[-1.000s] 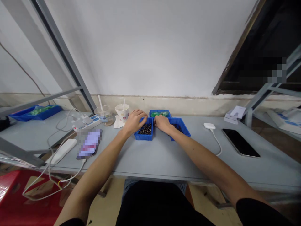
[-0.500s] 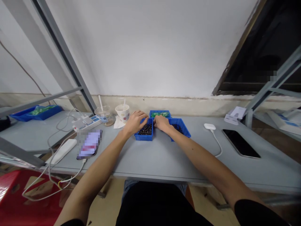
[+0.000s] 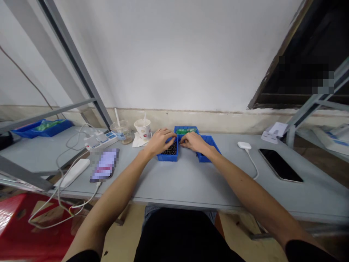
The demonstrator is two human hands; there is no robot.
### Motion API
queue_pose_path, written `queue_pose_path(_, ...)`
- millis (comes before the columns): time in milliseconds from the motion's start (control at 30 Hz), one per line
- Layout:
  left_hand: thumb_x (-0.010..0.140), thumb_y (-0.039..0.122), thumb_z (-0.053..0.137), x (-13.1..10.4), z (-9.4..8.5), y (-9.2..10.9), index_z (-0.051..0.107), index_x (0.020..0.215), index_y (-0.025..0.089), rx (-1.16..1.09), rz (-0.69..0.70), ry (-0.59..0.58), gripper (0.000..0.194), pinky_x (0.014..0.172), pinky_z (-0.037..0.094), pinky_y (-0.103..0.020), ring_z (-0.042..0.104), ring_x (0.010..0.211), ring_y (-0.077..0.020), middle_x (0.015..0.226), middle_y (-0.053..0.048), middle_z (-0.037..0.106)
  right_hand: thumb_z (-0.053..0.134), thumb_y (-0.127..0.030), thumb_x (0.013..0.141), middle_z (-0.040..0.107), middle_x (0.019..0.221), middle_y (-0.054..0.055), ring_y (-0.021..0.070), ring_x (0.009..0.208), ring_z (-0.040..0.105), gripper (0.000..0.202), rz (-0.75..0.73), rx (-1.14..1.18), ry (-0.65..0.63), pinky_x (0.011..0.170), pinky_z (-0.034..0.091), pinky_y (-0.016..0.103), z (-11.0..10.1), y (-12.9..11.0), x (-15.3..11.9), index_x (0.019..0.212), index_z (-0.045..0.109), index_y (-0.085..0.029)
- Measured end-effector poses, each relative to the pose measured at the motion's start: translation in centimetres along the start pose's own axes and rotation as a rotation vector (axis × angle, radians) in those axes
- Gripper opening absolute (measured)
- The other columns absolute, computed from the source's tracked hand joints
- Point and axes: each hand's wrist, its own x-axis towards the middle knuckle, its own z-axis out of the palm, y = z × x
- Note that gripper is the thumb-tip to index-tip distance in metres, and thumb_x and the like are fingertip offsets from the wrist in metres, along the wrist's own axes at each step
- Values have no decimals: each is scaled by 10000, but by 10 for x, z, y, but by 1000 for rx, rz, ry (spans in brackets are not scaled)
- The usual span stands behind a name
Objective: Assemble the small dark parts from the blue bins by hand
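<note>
Since a moment ago your hands have drawn closer together, fingertips now almost meeting above the gap between the bins. You sit at a grey bench (image 3: 174,182) against a white wall, metal shelf frames on both sides. Far left lie a power strip (image 3: 101,139), a glass (image 3: 121,131) and a paper cup (image 3: 143,128); right, a dark phone (image 3: 280,164). Your left hand (image 3: 160,141) curls over the left blue bin (image 3: 169,152) of small dark parts. Your right hand (image 3: 194,142) covers the right blue bin (image 3: 207,153). I cannot tell whether either hand pinches a part. A green-filled bin (image 3: 185,130) sits just beyond.
</note>
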Motion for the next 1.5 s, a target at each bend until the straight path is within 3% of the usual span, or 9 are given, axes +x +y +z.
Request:
queue_pose_path(133,1048,304,483,2,-1,12,692,1250,222,-30,72,-90,302,981,471,-429,619,1122,-263,1167,-73,736,679,-247,956,770,810,13,144,708,652,159,-189,80,147,658,357,249,4,5,-29,1026,822,-249)
queue_pose_path(400,1028,283,518,4,0,21,728,1035,219,-89,153,-179,220,992,469,-416,644,1079,-245,1125,-57,743,665,-275,982,762,785,14,150,707,653,150,-203,113,199,664,352,247,15,2,-44,1005,807,-231)
queue_pose_path(667,1049,302,492,5,-1,24,686,1023,202,-80,96,-76,219,916,457,-395,658,1006,-235,1017,-57,740,567,-293,1046,760,976,64,189,855,681,208,-266,-47,369,741,424,281,17,3,-45,1089,744,-191)
queue_pose_path(967,1050,299,453,3,3,26,650,1038,184,-72,39,-17,228,882,471,-389,651,950,-240,962,-76,705,486,-296,1085,757,954,64,166,820,687,279,-281,-40,609,725,474,279,25,-10,-44,1049,741,-187)
queue_pose_path(1233,1021,271,494,4,3,27,670,1010,193,-86,73,32,193,883,504,-384,667,971,-239,962,-74,720,504,-251,1078,780,985,53,158,866,719,247,-311,35,681,756,507,267,28,-12,-45,1041,742,-200)
queue_pose_path(1500,1021,245,493,4,5,30,681,1003,192,-98,142,119,196,855,511,-362,659,930,-220,917,-63,721,449,-279,1097,740,873,61,165,782,676,315,-312,-17,653,697,460,278,28,-8,-45,971,718,-177)
